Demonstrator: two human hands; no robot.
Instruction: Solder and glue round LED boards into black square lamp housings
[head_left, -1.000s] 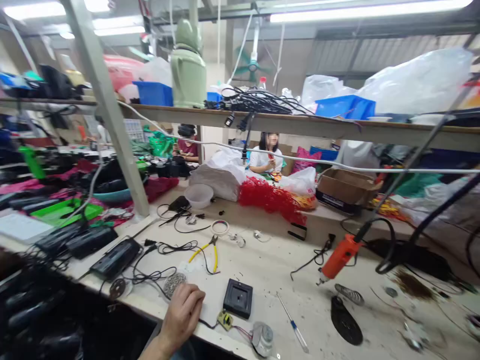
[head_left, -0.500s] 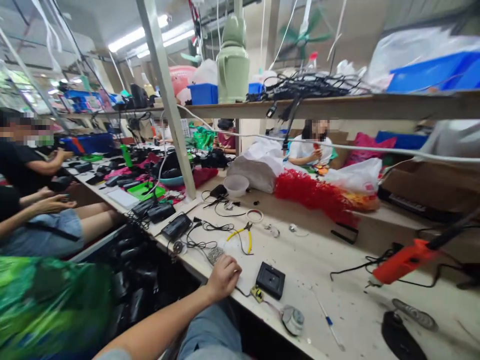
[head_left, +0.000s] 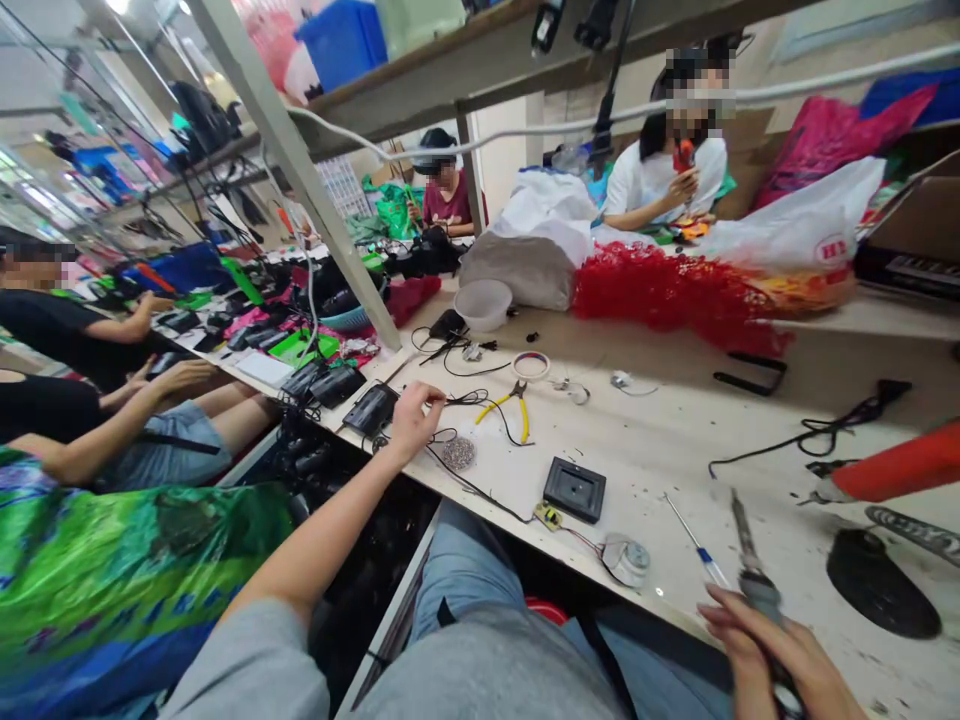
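My left hand [head_left: 415,422] reaches over the bench, fingers pinched on a black power cord [head_left: 471,398] that lies in loops. A soldering iron [head_left: 750,560] is in my right hand [head_left: 780,650], its tip pointing up and away over the bench. Near the front edge lies a small circuit board [head_left: 548,515], with a black lead on one side and thin wires running to a round silver part [head_left: 626,560]. A black rectangular plastic case [head_left: 574,488] rests just behind the board. Beside my left wrist sits a ball of metal wool [head_left: 459,454].
Yellow-handled cutters [head_left: 519,405] and a roll of tape [head_left: 531,366] lie mid-bench. A blue-and-white screwdriver-like stick [head_left: 701,550] is left of the iron. At right stands an orange tool [head_left: 900,462]. A metal post [head_left: 300,180] rises at left; several co-workers sit around.
The view has tilted down and shifted. My left hand has moved from beside the metal wool to the cord further back. My right hand has come into view with the soldering iron.
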